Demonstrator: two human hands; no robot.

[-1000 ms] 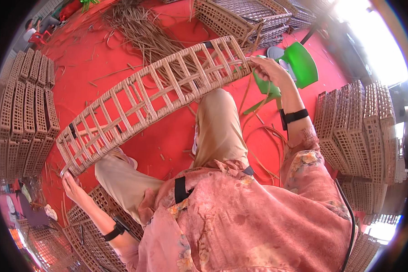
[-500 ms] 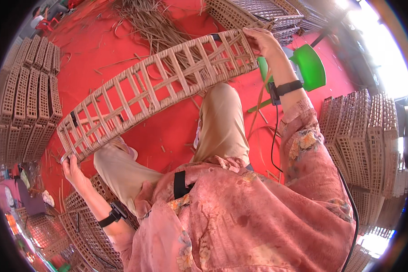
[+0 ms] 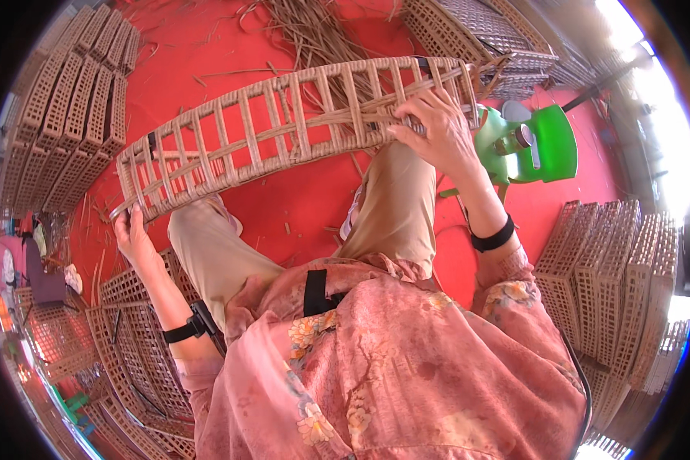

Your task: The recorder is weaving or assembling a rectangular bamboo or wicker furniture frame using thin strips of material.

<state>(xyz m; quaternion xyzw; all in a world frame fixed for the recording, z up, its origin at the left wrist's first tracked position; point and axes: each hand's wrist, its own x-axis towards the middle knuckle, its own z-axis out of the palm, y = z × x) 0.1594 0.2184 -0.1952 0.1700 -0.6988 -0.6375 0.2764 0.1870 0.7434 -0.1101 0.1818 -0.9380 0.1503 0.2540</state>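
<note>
A long, shallow wicker basket (image 3: 250,129) with brown open slats and wrapped rims is turned on its side across my knees. My left hand (image 3: 135,236) pinches its lower left corner, the thumb and fingers on the rim. Near its right end my right hand (image 3: 442,132) has its fingers bent over the woven band along the side and its thumb below. The fingertips are partly lost among the slats. Short black bands mark the basket's upper rim near both ends.
Loose brown strips (image 3: 314,34) lie on the red floor beyond the basket. A green plastic stool (image 3: 556,142) with a small roll and a tool on it stands at the right. Stacked baskets (image 3: 69,100) rise at the left, others (image 3: 598,268) at the right.
My right hand has left the basket's far right corner and come nearer, onto the woven side. The left hand keeps its corner. My view has shifted, and the stool shows more fully.
</note>
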